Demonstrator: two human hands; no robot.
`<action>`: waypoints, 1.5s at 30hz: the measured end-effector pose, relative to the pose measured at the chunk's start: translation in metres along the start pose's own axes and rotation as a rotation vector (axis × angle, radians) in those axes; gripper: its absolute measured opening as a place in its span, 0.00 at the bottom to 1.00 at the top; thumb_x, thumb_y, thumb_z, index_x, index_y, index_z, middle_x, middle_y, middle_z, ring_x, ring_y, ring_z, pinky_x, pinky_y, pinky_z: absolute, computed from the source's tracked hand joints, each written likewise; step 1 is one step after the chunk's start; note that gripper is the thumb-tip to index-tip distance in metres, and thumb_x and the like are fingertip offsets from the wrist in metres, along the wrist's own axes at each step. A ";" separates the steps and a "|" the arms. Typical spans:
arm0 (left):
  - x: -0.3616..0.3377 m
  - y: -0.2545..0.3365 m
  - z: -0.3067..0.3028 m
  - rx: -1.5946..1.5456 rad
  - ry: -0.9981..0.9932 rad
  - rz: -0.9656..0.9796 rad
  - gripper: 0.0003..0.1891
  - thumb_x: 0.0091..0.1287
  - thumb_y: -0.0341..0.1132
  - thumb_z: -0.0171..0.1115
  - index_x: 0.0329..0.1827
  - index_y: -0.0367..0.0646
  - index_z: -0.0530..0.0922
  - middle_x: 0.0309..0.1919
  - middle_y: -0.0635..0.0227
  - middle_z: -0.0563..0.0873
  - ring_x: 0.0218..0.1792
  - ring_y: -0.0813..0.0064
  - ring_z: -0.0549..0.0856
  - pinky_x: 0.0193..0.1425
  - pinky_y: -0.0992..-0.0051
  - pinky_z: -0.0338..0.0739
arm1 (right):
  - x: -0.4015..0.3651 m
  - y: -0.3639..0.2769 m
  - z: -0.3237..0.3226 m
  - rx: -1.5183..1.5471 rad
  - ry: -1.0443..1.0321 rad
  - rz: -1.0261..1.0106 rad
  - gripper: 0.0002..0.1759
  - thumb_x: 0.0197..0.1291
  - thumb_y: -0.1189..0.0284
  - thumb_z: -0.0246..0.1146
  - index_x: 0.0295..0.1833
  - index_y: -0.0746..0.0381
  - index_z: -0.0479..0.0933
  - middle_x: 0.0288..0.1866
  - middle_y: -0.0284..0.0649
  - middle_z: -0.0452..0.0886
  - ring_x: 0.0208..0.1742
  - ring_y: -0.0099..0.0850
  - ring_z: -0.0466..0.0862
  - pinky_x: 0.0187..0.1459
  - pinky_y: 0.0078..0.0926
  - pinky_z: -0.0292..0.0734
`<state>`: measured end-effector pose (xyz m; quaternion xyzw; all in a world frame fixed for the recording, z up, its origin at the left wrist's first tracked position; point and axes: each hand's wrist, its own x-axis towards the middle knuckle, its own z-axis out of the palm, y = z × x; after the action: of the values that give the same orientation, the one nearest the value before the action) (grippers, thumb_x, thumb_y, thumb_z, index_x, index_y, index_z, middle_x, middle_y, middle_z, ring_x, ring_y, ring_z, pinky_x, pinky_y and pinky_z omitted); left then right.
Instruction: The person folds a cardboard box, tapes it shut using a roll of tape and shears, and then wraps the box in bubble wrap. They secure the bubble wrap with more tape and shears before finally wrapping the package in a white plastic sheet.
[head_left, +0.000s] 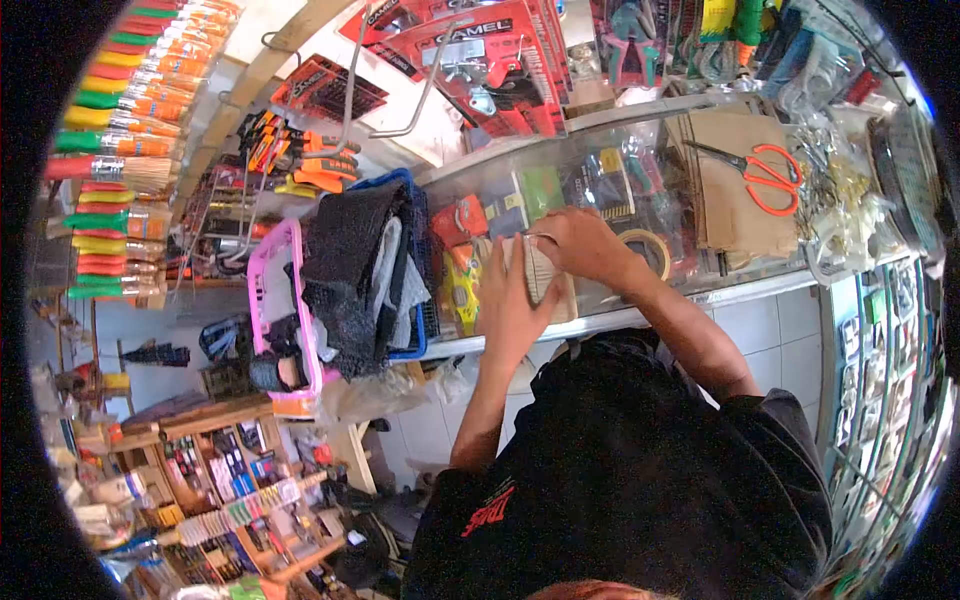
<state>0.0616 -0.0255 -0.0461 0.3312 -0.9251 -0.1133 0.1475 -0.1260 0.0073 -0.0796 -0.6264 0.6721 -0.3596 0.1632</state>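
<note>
On the glass counter [735, 285], near its front edge, lies a small cream-coloured ribbed item [541, 268], which could be a stack or roll; I cannot tell which. My left hand [515, 290] rests over its left side with the fingers extended and a little apart. At its upper right, my right hand [585, 243] has its fingers bent together at the item's top edge, and what they pinch is too small to make out. A roll of tan tape [655, 253] lies just right of my right wrist.
Orange-handled scissors [770, 180] lie on brown cardboard [735, 225] at the right. Left of my hands stand a blue basket [418, 330] with dark plastic bags and a pink basket [257, 290]. Packaged tools hang above, with metal hooks [410, 125] sticking out.
</note>
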 end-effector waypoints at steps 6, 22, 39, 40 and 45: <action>0.003 -0.003 0.009 -0.138 -0.102 -0.092 0.53 0.63 0.52 0.77 0.85 0.33 0.59 0.79 0.28 0.62 0.76 0.31 0.69 0.76 0.46 0.70 | -0.004 -0.020 0.002 -0.327 0.002 0.006 0.15 0.68 0.60 0.61 0.43 0.58 0.88 0.47 0.47 0.88 0.53 0.52 0.87 0.55 0.55 0.79; 0.003 -0.027 0.029 0.130 -0.107 0.277 0.50 0.66 0.55 0.72 0.85 0.36 0.59 0.82 0.38 0.62 0.81 0.29 0.60 0.80 0.43 0.64 | -0.015 -0.093 0.004 -0.632 0.021 0.150 0.29 0.64 0.59 0.59 0.65 0.63 0.83 0.71 0.55 0.79 0.77 0.55 0.72 0.72 0.61 0.68; -0.003 -0.026 0.038 -0.035 0.016 0.224 0.50 0.66 0.48 0.74 0.85 0.32 0.57 0.80 0.36 0.63 0.80 0.29 0.62 0.78 0.44 0.69 | -0.035 -0.090 0.015 -0.631 -0.008 0.199 0.40 0.62 0.63 0.60 0.81 0.61 0.68 0.86 0.63 0.58 0.84 0.67 0.58 0.80 0.67 0.55; -0.003 -0.027 0.039 -0.044 0.023 0.216 0.51 0.65 0.47 0.74 0.85 0.32 0.57 0.80 0.35 0.62 0.79 0.29 0.64 0.77 0.45 0.71 | -0.034 -0.090 0.016 -0.623 -0.012 0.212 0.41 0.62 0.63 0.60 0.82 0.61 0.67 0.86 0.63 0.57 0.85 0.67 0.57 0.80 0.67 0.54; -0.002 -0.027 0.046 -0.165 0.058 0.100 0.51 0.63 0.43 0.76 0.86 0.35 0.57 0.80 0.31 0.61 0.75 0.31 0.70 0.68 0.47 0.81 | -0.042 -0.093 0.015 -0.614 -0.010 0.168 0.42 0.60 0.61 0.62 0.82 0.58 0.68 0.87 0.63 0.56 0.86 0.66 0.56 0.81 0.69 0.53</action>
<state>0.0628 -0.0394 -0.0974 0.2745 -0.9232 -0.1720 0.2066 -0.0418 0.0472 -0.0363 -0.5904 0.7978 -0.1219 -0.0011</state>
